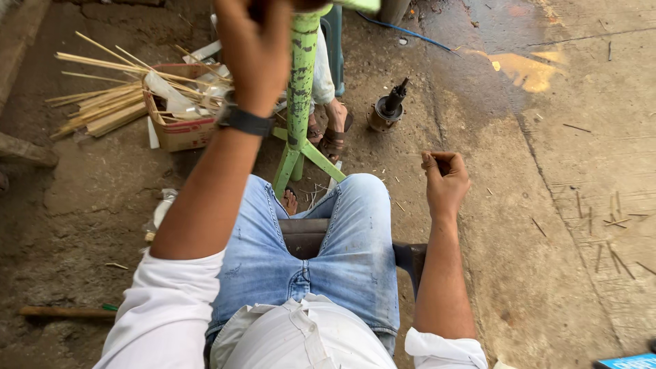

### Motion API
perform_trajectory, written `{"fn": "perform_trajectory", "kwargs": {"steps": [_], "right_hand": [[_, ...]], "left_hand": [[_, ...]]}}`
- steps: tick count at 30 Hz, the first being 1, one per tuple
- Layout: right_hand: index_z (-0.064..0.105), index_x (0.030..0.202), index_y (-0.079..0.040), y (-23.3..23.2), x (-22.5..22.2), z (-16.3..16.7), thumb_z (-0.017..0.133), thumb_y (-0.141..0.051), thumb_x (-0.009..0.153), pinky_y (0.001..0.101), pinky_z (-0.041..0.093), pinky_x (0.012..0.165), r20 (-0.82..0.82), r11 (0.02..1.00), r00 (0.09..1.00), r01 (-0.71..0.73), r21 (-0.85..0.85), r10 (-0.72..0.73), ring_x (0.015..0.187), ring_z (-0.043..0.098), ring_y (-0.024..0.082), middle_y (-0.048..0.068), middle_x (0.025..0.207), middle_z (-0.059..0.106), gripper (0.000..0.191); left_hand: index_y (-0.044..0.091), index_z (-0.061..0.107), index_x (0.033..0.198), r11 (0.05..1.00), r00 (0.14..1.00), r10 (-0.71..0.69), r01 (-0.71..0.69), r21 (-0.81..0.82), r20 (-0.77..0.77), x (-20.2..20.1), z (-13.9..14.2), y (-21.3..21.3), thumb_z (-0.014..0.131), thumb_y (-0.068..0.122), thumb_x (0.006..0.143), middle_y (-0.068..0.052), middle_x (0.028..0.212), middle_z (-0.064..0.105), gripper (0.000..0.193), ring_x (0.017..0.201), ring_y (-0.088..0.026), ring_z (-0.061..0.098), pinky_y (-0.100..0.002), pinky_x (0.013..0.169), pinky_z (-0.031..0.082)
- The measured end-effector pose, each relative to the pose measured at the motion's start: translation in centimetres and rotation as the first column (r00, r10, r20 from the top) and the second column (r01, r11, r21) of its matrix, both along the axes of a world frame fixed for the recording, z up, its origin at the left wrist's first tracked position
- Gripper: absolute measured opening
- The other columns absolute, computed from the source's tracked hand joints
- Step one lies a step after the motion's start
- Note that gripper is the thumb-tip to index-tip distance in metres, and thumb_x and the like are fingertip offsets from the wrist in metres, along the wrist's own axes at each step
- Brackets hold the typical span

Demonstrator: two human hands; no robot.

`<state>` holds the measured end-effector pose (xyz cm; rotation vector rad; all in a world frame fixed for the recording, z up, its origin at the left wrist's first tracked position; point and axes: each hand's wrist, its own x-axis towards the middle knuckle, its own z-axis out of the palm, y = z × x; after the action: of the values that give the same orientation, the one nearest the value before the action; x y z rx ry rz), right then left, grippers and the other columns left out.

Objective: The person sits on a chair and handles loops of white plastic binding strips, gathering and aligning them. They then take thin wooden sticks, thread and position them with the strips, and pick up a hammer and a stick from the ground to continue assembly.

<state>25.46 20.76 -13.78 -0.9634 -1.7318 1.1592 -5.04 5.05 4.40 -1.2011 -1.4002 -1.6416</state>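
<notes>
Green, chipped metal stand (299, 96) rises between the knees. The left hand (254, 51) is raised against its top, grip unclear; the right hand (445, 179), right of it, is fisted.

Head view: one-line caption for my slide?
Seated person's left hand raised at green stand; right hand fisted beside knee.

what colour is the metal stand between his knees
Light green with chipped dark patches, on the stand; seen in the head view.
</notes>
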Motion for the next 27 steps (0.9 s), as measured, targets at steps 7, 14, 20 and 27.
{"fn": "perform_trajectory", "kwargs": {"steps": [7, 14, 20, 27], "right_hand": [[0.063, 0.107, -0.001, -2.5, 0.2, 4.6, 0.072, 0.001, 0.101, 0.0288, 0.066, 0.088, -0.367, 0.991, 0.929, 0.003, 0.136, 0.047, 0.104, 0.076, 0.019, 0.018, 0.11, 0.076, 0.011], [0.058, 0.111, -0.002, -6.1, -1.8, 15.4, 0.072, 0.007, 0.107, 0.0275, 0.065, 0.088, -0.431, 0.836, 0.84, -0.048, 0.546, 0.329, 0.112, 0.076, 0.022, 0.02, 0.12, 0.074, 0.017], [0.065, 0.106, -0.002, -6.2, -7.7, 22.1, 0.077, 0.008, 0.105, 0.0259, 0.068, 0.089, -0.175, 0.579, 0.92, -0.067, 0.813, 0.351, 0.112, 0.078, 0.019, 0.014, 0.118, 0.077, 0.016], [0.064, 0.101, -0.009, -5.4, -12.4, 24.5, 0.08, 0.002, 0.102, 0.0298, 0.06, 0.076, -0.076, 0.483, 0.958, -0.07, 0.873, 0.277, 0.091, 0.074, 0.015, 0.001, 0.117, 0.079, 0.019]], "left_hand": [[0.008, 0.058, 0.097, 0.969, 0.976, 0.158, -0.183, -0.167, -0.152, 1.3, 0.1, 3.4, 0.073, 0.018, 0.102, -0.008, 0.074, 0.064, 0.019, 0.063, -0.03, 0.065, -0.042, 0.054, 0.048], [0.006, 0.056, 0.094, 0.944, 0.964, 0.186, -0.229, -0.24, -0.189, 0.6, 0.1, 2.5, 0.073, 0.017, 0.101, -0.009, 0.07, 0.064, 0.021, 0.058, -0.03, 0.064, -0.042, 0.05, 0.048], [0.004, 0.042, 0.116, 0.977, 0.999, -0.044, 0.045, -0.208, 0.007, 1.9, 0.7, 1.5, 0.065, 0.011, 0.111, -0.005, 0.082, 0.069, 0.024, 0.067, -0.021, 0.073, -0.036, 0.058, 0.055], [0.01, -0.003, 0.154, 0.939, 0.936, -0.341, 0.344, -0.024, 0.083, 2.8, 0.5, 1.0, 0.05, 0.008, 0.116, -0.012, 0.113, 0.072, 0.065, 0.09, -0.023, 0.076, -0.035, 0.074, 0.061]]}}
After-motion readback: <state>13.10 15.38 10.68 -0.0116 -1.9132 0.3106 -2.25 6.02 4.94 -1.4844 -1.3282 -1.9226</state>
